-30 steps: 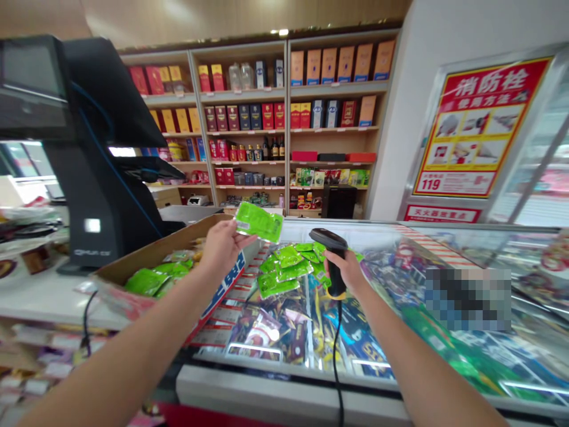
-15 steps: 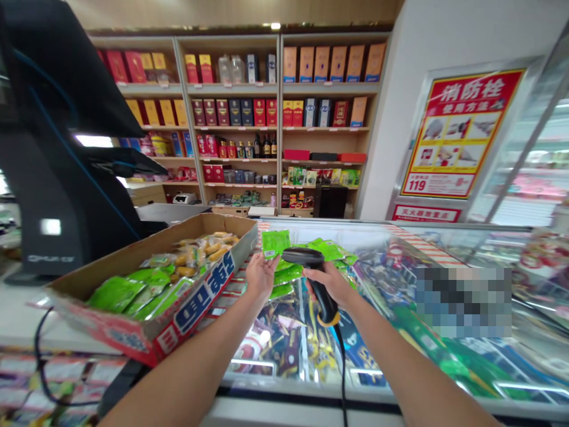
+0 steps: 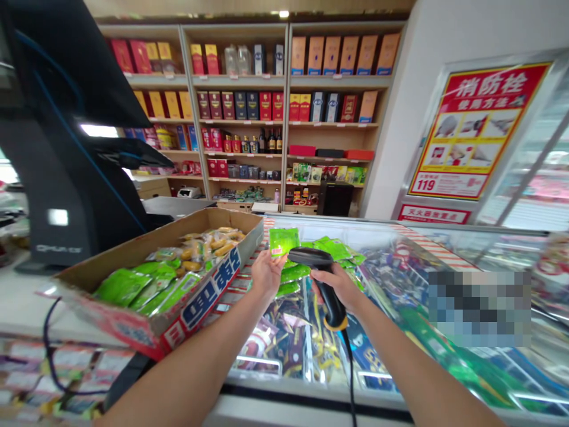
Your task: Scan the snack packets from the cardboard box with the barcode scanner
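Lime-green foil snack packet (image 3: 283,242) with a small white label near its lower edge, held upright above the glass top of a chest freezer. The person's left hand (image 3: 267,274), palm toward the camera, grips the lower edge of the packet between closed fingers and thumb. The right hand (image 3: 340,287) is closed around the grip of a black handheld barcode scanner (image 3: 334,309). The scanner's head is tilted toward the packet and lies just beside it, and a thin black cable (image 3: 351,367) hangs from the butt of the scanner.

To the left of the hands, a shallow brown cardboard tray (image 3: 133,252) with a printed blue-and-red outer wall holds green packets (image 3: 122,286) and clear packets of yellow food (image 3: 208,246). More lime-green packets (image 3: 329,248) lie in a heap beyond the hands, at the far side of the white-framed chest freezer (image 3: 311,388). Farther left stands a black point-of-sale terminal (image 3: 57,178). In the background, wooden shelves (image 3: 285,118) carry boxed liquor and bottles. To the right, a red-and-yellow fire-hydrant instruction poster (image 3: 471,130) hangs on a white wall.
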Available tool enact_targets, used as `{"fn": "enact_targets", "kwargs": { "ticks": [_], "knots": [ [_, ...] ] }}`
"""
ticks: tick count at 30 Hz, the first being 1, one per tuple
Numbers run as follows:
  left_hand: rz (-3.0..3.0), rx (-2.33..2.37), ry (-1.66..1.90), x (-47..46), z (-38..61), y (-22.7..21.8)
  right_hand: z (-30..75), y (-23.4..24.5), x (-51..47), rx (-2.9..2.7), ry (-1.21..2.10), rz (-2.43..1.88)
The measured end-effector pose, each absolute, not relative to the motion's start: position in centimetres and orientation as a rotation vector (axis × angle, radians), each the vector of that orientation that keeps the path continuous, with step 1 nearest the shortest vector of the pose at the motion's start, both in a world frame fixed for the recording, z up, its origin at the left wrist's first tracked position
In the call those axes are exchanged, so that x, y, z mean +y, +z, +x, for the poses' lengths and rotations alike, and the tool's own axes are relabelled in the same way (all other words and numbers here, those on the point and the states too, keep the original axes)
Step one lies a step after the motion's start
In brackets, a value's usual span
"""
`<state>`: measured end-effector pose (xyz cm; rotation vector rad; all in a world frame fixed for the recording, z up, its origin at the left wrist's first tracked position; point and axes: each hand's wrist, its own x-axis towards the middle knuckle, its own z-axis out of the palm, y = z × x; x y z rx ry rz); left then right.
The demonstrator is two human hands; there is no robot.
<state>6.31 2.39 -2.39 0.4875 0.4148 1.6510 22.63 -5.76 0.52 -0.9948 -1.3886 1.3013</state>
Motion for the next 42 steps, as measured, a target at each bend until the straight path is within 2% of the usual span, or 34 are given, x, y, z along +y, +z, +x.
{"fn": "enact_targets", "kwargs": {
  "ticks": [10, 24, 32, 38, 42],
  "knots": [
    [0.488, 0.41, 1.645, 2.6, 6.1, -2.4, 22.8, 0.3, -5.6, -1.383, 1.323, -0.978],
    [0.455, 0.458, 1.614, 2.5, 6.1, -2.3, 24.1, 1.0, -4.7, -1.261, 1.174, -1.023],
    [0.287, 0.574, 1.489, 2.8, 7.3, 0.3, 27.3, 2.7, -3.7, -0.924, 0.941, -0.945],
    [0.236, 0.64, 1.407, 4.1, 10.8, 3.2, 27.5, 2.8, -3.7, -0.884, 0.935, -0.898],
    [0.323, 0.704, 1.254, 2.7, 12.5, 3.5, 27.3, 2.6, -3.6, -0.897, 0.943, -0.895]
  ]
}}
